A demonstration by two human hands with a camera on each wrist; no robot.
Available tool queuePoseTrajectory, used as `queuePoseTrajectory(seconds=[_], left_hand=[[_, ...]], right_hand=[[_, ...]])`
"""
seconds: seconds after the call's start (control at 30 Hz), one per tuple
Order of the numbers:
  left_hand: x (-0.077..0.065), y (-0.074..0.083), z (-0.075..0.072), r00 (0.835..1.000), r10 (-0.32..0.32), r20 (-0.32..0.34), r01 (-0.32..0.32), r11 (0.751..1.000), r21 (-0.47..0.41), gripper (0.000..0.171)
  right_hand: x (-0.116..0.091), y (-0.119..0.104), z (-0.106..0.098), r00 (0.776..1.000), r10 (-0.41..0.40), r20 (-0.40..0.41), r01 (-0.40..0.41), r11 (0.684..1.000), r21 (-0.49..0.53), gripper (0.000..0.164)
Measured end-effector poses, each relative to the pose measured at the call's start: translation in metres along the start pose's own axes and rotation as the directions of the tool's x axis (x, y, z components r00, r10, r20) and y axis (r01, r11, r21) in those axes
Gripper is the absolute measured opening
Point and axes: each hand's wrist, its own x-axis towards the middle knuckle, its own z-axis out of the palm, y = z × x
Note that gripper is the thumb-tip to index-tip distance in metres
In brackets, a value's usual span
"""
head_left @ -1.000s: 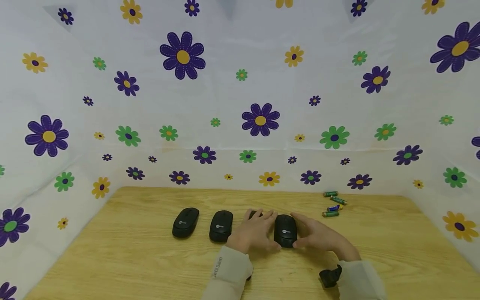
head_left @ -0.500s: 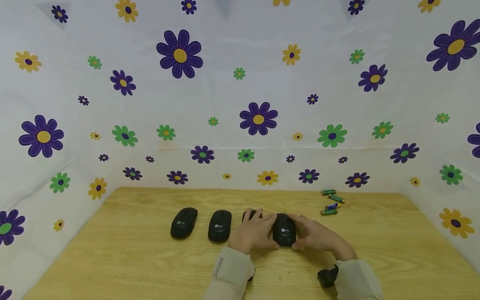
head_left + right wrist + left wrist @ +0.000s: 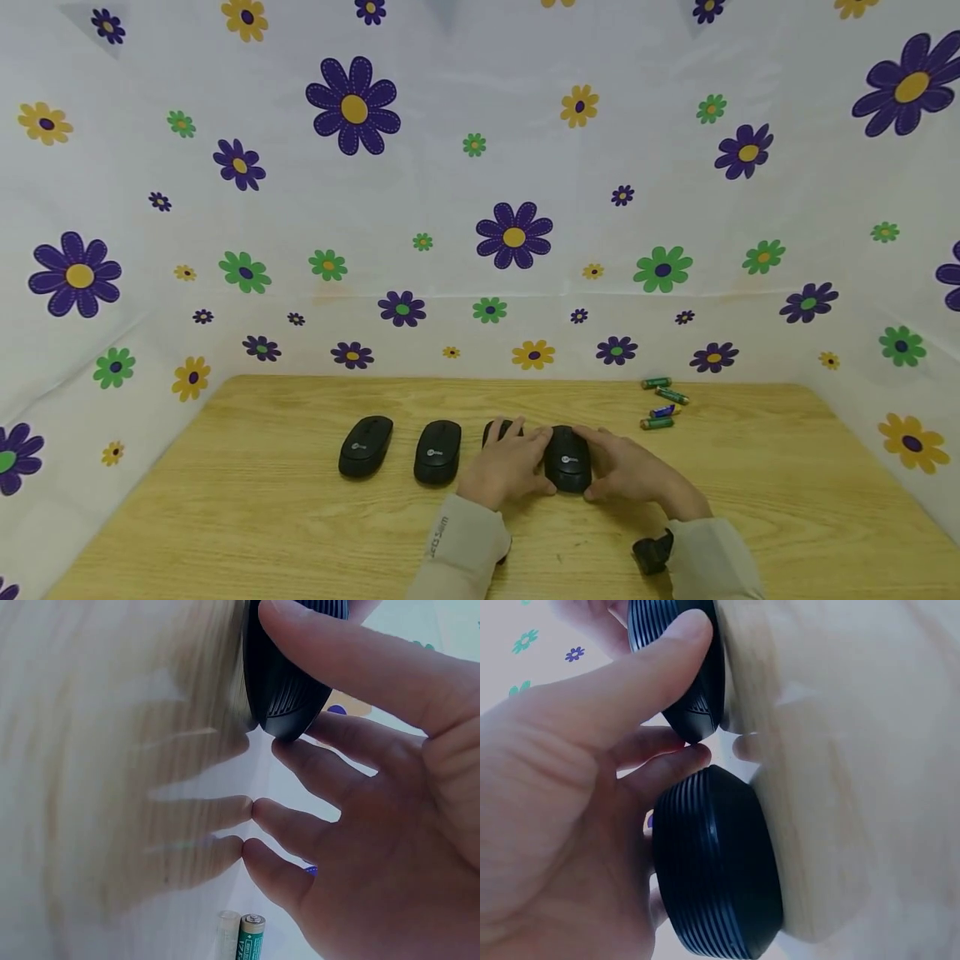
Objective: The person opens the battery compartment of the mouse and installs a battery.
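Four similar black computer mice stand in a row on the wooden table. Both hands flank the rightmost mouse (image 3: 567,462). My left hand (image 3: 506,468) grips its left side, the thumb near the front end; in the left wrist view that thumb lies across the mouse (image 3: 701,709). Under the left hand's fingers, another mouse (image 3: 491,432) is mostly hidden in the head view; the left wrist view shows this mouse (image 3: 720,862) below the fingers. My right hand (image 3: 637,471) holds the right side, thumb near, index finger far; its other fingertips touch the table in the right wrist view.
Two more mice, a tilted left one (image 3: 366,447) and a straighter one (image 3: 437,452), sit left of the hands. Several small batteries (image 3: 657,423) lie at the back right of the table (image 3: 247,517). A flower-patterned cloth (image 3: 450,183) hangs behind and at the sides.
Both hands keep their hold on the rightmost mouse. The whole head view has shifted slightly; nothing else visibly moved.
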Motion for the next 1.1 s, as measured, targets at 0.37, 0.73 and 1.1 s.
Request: queuePoseTrajectory(seconds=[0.37,0.73,1.1], left_hand=[[-0.003,0.001,0.0,1.0,0.0,-0.027,0.001,0.999,0.033,0.084],[-0.003,-0.001,-0.001,1.0,-0.003,-0.006,0.003,1.0,-0.001,0.084],[-0.002,-0.002,-0.004,0.999,0.026,0.031,-0.024,0.999,-0.047,0.081]], right_hand=[[0.002,-0.003,0.002,1.0,0.012,-0.006,-0.013,1.0,-0.028,0.09],[0.0,-0.002,-0.001,1.0,-0.012,0.007,0.013,0.998,-0.056,0.089],[-0.005,0.006,-0.013,0.995,-0.094,0.044,0.09,0.993,0.079,0.084]])
